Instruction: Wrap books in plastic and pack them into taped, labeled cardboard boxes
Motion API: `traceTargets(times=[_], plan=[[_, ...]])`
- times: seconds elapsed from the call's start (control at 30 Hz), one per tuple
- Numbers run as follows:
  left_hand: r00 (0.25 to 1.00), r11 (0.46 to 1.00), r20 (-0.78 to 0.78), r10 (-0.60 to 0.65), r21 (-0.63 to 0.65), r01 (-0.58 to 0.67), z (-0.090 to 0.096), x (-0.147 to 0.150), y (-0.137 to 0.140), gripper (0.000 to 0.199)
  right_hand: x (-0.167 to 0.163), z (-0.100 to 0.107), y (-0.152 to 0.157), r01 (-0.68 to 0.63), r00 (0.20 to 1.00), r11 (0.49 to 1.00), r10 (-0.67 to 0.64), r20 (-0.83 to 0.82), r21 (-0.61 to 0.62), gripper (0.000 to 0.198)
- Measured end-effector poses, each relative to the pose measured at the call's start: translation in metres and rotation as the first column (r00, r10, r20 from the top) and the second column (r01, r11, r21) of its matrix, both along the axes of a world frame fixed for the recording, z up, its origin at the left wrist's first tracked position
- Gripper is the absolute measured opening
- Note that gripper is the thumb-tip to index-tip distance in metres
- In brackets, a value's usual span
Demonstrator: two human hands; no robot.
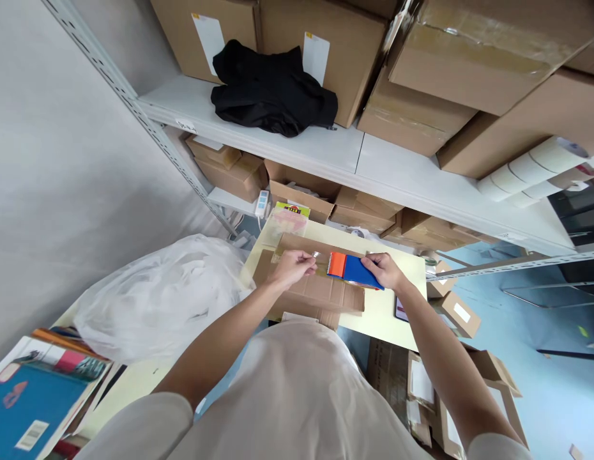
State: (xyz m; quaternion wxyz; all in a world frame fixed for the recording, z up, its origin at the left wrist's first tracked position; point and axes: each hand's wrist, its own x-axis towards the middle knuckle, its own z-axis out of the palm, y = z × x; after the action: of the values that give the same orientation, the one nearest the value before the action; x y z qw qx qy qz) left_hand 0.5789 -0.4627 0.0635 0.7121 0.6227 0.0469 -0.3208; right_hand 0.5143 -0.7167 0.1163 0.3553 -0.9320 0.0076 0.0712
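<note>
My right hand (383, 269) is closed on the blue end of a hand-held tape dispenser (358, 271). Its orange flap and toothed edge point left, toward my other hand. My left hand (293, 267) pinches a small shiny, clear piece (316, 254) that looks like the end of the tape. Whether it joins the dispenser is hard to see. Both hands are above a flat brown cardboard box (326, 295) on the pale yellow table (386, 319).
A shelf (345, 150) with cardboard boxes, a black garment (273, 89) and white rolls (534, 169) spans the far side. To the left lie a heap of white plastic (158, 297) and a blue book (36, 399). Boxes (462, 313) stand on the floor at right.
</note>
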Motion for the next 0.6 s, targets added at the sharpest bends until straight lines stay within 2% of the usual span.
traceTargets(times=[0.17,0.33,0.43,0.6], plan=[[0.981,0.98,-0.003,0.194,0.056,-0.193,-0.007,0.021,0.053,0.021,-0.004,0.009,-0.012,0.015,1.0,0.992,-0.013,0.014,-0.126,0.053],[0.95,0.937,0.02,0.313,0.157,-0.312,-0.026,0.043,0.101,0.022,-0.002,0.006,-0.013,0.019,1.0,0.972,-0.016,0.013,-0.234,0.054],[0.942,0.92,0.035,0.333,0.206,-0.333,-0.045,0.049,0.106,0.022,0.004,0.0,-0.003,0.001,1.0,0.96,0.001,0.007,-0.281,0.052],[0.955,0.908,0.06,0.291,0.296,-0.295,-0.084,0.037,0.087,0.022,0.006,-0.006,0.01,-0.002,1.0,0.938,-0.002,-0.011,-0.346,0.051]])
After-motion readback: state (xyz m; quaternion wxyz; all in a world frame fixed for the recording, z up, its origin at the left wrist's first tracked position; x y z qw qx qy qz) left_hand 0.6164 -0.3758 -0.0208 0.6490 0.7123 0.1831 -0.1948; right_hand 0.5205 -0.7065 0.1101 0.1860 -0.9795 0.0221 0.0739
